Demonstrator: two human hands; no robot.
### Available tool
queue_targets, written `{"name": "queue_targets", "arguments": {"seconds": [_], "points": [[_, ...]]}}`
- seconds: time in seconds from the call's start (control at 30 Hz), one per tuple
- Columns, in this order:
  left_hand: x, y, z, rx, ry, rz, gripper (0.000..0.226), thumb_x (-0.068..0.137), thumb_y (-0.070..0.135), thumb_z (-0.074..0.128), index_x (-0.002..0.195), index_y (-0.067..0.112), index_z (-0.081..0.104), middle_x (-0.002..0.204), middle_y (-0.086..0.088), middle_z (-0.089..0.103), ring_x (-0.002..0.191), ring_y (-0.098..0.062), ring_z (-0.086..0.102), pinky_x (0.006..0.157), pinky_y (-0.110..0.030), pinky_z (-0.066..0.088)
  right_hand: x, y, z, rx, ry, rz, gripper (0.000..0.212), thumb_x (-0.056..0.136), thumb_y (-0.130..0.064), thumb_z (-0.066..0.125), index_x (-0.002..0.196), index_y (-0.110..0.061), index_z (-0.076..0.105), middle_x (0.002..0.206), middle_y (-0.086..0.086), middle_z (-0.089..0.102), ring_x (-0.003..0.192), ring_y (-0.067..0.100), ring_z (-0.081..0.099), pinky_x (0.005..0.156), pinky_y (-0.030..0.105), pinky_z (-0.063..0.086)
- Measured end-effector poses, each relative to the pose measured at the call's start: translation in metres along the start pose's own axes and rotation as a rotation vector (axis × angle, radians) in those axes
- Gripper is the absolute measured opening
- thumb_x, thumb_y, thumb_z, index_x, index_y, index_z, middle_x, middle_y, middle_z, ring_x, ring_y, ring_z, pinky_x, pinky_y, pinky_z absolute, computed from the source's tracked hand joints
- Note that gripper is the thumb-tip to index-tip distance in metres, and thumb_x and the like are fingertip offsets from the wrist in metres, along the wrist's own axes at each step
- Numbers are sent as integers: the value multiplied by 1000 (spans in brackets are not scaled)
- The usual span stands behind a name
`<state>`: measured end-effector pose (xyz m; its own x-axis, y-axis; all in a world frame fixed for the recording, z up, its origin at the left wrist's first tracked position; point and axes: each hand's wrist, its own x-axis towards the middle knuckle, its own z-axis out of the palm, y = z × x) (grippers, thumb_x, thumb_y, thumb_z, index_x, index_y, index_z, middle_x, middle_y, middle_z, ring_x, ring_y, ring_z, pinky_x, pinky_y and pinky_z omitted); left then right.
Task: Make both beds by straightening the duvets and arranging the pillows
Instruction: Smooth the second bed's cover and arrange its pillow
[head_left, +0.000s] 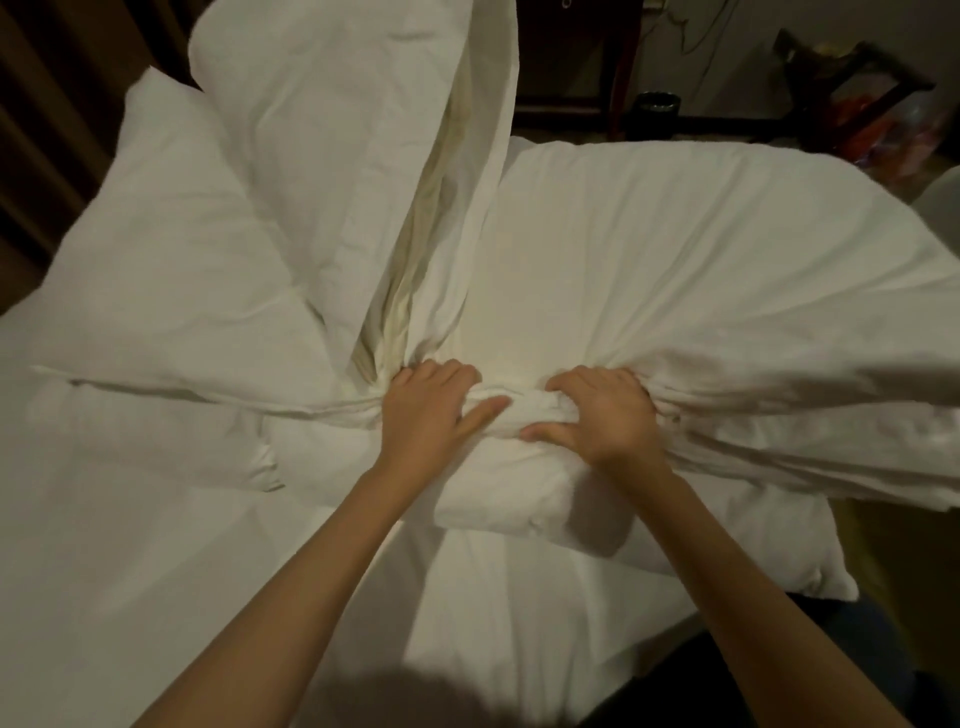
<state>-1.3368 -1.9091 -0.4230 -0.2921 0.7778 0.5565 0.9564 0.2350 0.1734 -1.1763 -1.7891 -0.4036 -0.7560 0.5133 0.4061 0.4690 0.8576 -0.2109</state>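
A white duvet (675, 270) is bunched at the middle of the bed, spreading out to the right and rising in a fold (337, 130) toward the upper left. My left hand (431, 410) grips the gathered cloth, fingers curled over it and thumb stretched along the front. My right hand (602, 410) grips the same bunch right beside it. A white pillow (156, 249) lies at the left, partly under the raised fold. Another pillow (701, 551) lies under the duvet at the right. The white sheet (130, 545) covers the mattress in front.
A dark wooden headboard or wall panel (36, 130) runs along the left. Behind the bed stand dark furniture (571, 57), a dark cup (657, 104) and a bag with red contents (878, 114). The bed's edge falls away at lower right (727, 649).
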Motion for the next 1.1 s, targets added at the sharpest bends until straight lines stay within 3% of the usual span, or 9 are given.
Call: {"name": "queue_targets", "arguments": {"seconds": [0.13,0.33,0.5,0.57,0.67,0.8,0.9,1.0,1.1], "points": [[18,9,-15,-32,28,-45,56,89,62,32,56,20,53,53,0,58,53,-21,57,51,-25,26,9,-9,-23,20,-28,17,62,68,-72,62,101,-19,66,97,2,70,93,24,63,83,31,31],[48,34,-83,0,270,106,48,91,57,37,56,24,33,44,2,41,42,-18,40,49,-24,20,16,-22,-95,-21,147,-66,62,69,-74,60,92,-17,68,86,5,69,77,27,60,68,29,25],[20,42,-79,4,282,85,64,97,57,25,55,17,51,49,0,50,46,-17,43,46,-27,29,-9,-17,-83,-15,279,-123,64,56,-77,56,68,-15,68,59,5,64,51,25,59,58,28,42],[-3,27,-43,38,232,86,63,99,53,26,62,16,61,56,0,58,52,-20,53,53,-31,33,-22,-14,-42,-63,241,-101,57,51,-72,70,63,-16,66,54,2,60,47,23,58,57,26,41],[-11,10,6,125,169,42,47,99,42,37,69,18,65,62,2,60,58,-22,56,59,-29,30,-25,-8,8,-66,221,-54,50,53,-59,81,68,-15,64,58,0,58,53,23,58,64,28,29],[7,5,10,102,155,5,41,95,40,42,68,18,66,61,3,61,57,-21,56,58,-29,29,-13,-4,12,-19,290,-74,51,62,-61,74,74,-13,67,62,1,61,57,24,60,64,31,43],[-2,8,6,55,168,0,40,93,38,41,69,18,66,62,2,61,58,-20,54,59,-30,27,-25,1,12,-25,343,-125,50,73,-60,59,81,-12,68,68,2,62,62,24,59,70,32,36],[-17,17,7,42,103,-25,39,93,36,41,71,18,67,65,3,62,60,-20,54,61,-29,28,-43,0,21,12,340,-100,40,71,-50,72,83,-12,67,71,1,61,64,24,59,72,29,31],[-30,24,0,6,144,12,35,94,32,40,77,15,67,76,2,62,69,-21,56,71,-31,33,-53,-5,14,-2,366,-133,44,79,-57,56,88,-15,68,78,-1,63,72,22,61,78,28,34]]}}
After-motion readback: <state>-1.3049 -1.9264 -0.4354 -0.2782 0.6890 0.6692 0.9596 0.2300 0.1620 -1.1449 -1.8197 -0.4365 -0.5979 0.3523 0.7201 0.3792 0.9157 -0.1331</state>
